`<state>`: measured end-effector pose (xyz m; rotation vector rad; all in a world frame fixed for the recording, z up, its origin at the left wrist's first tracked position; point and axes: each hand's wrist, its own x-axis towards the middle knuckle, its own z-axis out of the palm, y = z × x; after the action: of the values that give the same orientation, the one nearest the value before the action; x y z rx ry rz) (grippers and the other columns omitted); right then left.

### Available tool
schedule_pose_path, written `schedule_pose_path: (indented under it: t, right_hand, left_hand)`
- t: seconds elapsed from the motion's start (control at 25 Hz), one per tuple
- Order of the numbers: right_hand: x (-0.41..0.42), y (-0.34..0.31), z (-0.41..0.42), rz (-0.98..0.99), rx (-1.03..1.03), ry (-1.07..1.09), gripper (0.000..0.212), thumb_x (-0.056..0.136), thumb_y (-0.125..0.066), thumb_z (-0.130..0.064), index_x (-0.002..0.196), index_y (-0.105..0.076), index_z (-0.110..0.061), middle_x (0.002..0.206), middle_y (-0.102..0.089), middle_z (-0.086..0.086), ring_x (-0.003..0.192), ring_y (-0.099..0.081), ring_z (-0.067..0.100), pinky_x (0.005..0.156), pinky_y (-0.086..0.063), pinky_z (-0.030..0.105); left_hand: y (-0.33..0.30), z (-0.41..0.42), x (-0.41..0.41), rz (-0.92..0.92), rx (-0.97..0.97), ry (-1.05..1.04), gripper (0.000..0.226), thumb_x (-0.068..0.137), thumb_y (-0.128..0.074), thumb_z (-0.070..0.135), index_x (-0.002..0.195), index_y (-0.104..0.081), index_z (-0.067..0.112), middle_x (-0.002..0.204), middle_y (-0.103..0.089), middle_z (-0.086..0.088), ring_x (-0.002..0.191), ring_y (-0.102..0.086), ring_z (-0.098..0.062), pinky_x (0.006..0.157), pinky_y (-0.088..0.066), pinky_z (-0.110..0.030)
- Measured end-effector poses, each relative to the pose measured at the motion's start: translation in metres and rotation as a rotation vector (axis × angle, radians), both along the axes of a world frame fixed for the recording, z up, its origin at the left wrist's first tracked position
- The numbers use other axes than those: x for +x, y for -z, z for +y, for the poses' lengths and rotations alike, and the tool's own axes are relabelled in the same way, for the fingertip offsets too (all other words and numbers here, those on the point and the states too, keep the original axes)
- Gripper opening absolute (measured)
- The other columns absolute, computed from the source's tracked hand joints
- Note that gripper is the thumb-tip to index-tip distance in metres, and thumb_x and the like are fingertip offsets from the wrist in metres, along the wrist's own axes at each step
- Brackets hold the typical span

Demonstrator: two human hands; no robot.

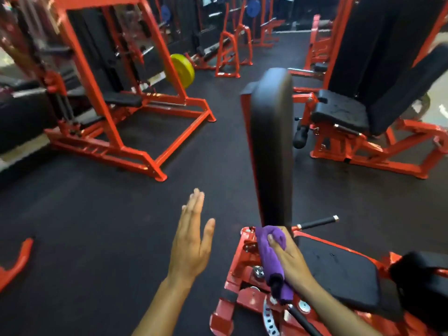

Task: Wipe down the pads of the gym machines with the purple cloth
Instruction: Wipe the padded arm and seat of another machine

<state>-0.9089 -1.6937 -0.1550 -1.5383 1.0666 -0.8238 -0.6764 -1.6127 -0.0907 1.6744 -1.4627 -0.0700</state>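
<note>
A: Fingers (pixel 275 240) of the right hand (pixel 289 259) curled round the purple cloth (pixel 271 255), thumb pinning it near the top fold. Agree?

B: Agree. Cloth is bunched, upper end pressed against the lower edge of the upright back pad (pixel 271 141); its tail hangs down over the red frame (pixel 238 280) of the machine.

A: Left hand (pixel 191 241)?

B: Fingers straight and held together, thumb spread apart, palm edge-on. Holds nothing, touches nothing; it hovers over the black rubber floor (pixel 97 226), left of the machine.

A: Outward from there. Black seat pad (pixel 339 270) lies just right of the right wrist. A black handle bar (pixel 317 223) sticks out behind the seat, beside the back pad's base.

B: Farther off: second seated machine (pixel 344 112) at right, black seat and backrest on a red base, well apart from the near one. Large red frame machine (pixel 116 93) at left, yellow weight plate (pixel 180 70) behind it. More red racks (pixel 230 52) at the back, blurred.

A: Bit of red metal (pixel 18 260) at the lower left edge; cannot tell what it belongs to.
</note>
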Motion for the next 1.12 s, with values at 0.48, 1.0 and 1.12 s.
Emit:
schedule_pose_path:
  t: [0.48,1.0,1.12]
  right_hand:
    - [0.171,-0.012,0.033,0.231,-0.001,-0.397,0.024,0.107,-0.049,-0.017,0.115,-0.06,-0.036,0.117,-0.065,-0.023,0.106,-0.057,-0.018,0.097,-0.036,0.005]
    - [0.319,0.005,-0.047,-0.007,0.278,0.017,0.018,0.103,-0.054,-0.02,0.107,-0.071,-0.019,0.106,-0.076,-0.005,0.102,-0.067,0.009,0.095,-0.047,0.026]
    - [0.342,0.019,-0.072,0.017,0.257,0.097,0.017,0.103,-0.055,-0.023,0.109,-0.071,-0.021,0.109,-0.075,-0.007,0.107,-0.066,0.01,0.097,-0.046,0.027]
  left_hand:
    - [0.076,0.178,0.142,0.294,0.544,-0.208,0.042,0.104,-0.055,0.041,0.146,-0.052,0.038,0.138,-0.057,0.029,0.121,-0.053,0.017,0.103,-0.047,-0.021]
    - [0.113,0.055,0.341,0.238,0.775,0.037,0.043,0.103,-0.053,0.048,0.145,-0.049,0.045,0.138,-0.056,0.03,0.123,-0.052,0.014,0.105,-0.045,-0.022]
    - [0.118,0.001,0.388,0.186,0.814,0.08,0.048,0.097,-0.052,0.057,0.144,-0.047,0.048,0.138,-0.054,0.032,0.127,-0.053,0.008,0.109,-0.047,-0.033]
